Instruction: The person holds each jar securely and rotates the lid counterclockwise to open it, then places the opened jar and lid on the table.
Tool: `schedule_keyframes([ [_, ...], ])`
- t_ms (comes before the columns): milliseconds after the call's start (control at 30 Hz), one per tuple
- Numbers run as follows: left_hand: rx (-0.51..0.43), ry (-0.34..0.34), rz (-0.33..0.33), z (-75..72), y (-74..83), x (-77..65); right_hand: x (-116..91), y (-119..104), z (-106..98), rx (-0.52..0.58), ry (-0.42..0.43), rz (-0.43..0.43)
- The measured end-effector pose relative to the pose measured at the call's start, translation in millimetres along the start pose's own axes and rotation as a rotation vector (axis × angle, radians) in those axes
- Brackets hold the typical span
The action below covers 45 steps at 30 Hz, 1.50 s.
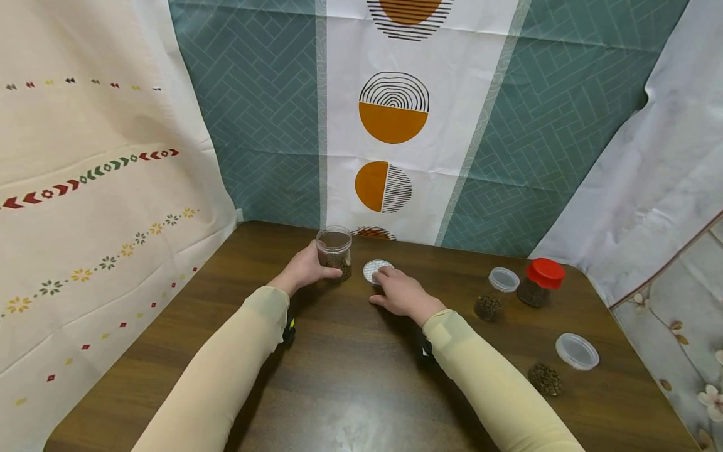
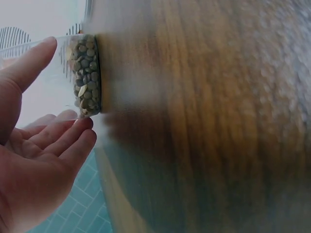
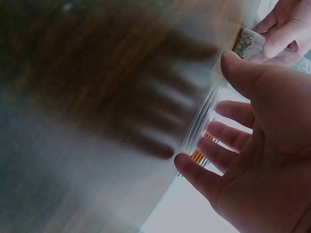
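A clear jar [image 1: 334, 251] stands upright and uncovered near the back of the table, its bottom filled with small brown-grey pellets [image 2: 86, 73]. My left hand [image 1: 307, 269] holds this jar from the left, thumb on the near side and fingers round the far side. To the right of the jar a round, clear ridged lid [image 1: 373, 269] lies on the table. Over that lid reaches my right hand [image 1: 402, 292], fingers spread and loosely bent, fingertips right at its edge. In the right wrist view, the lid's ridged rim [image 3: 201, 119] shows just beyond the fingers.
On the right side stand a clear-lidded jar [image 1: 489, 306] of pellets and a jar with a red lid [image 1: 545, 274]. Nearer on that side is another clear-lidded jar [image 1: 576, 351] with pellets. Hanging cloth [image 1: 271, 125] borders the wooden table [image 1: 350, 364] at the back.
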<state>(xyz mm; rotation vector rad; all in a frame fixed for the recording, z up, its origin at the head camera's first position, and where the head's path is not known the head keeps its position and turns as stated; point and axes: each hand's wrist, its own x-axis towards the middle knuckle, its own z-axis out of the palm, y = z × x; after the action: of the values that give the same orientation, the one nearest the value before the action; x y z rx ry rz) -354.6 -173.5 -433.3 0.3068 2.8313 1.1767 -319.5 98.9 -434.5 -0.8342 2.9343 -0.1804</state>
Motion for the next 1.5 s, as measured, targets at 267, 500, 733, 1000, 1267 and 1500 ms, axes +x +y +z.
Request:
schedule_keyframes([
  [267, -0.077, -0.017, 0.006, -1.3, 1.2, -3.5, -2.0, -3.6, 2.3, 0.012, -0.009, -0.003],
  [500, -0.156, -0.017, -0.007, 2.0, -0.4, -5.7, -1.8, -0.2, 12.2, 0.011, 0.005, -0.022],
  [733, -0.23, -0.007, 0.03, -1.8, -1.8, -7.9, -3.3, 2.1, 16.2, 0.032, 0.006, -0.035],
  [1000, -0.153, 0.068, -0.008, -10.5, 13.5, -16.1, -22.3, -6.1, -0.7, 0.009, 0.032, -0.019],
  [1267, 0.176, 0.205, 0.128, -9.4, 34.2, -29.5, -50.4, -2.2, -8.8, -0.077, 0.118, 0.012],
  [1500, 0.438, 0.219, 0.192, -1.9, 57.1, -48.5, -79.6, 0.4, -14.5, -0.133, 0.216, 0.032],
])
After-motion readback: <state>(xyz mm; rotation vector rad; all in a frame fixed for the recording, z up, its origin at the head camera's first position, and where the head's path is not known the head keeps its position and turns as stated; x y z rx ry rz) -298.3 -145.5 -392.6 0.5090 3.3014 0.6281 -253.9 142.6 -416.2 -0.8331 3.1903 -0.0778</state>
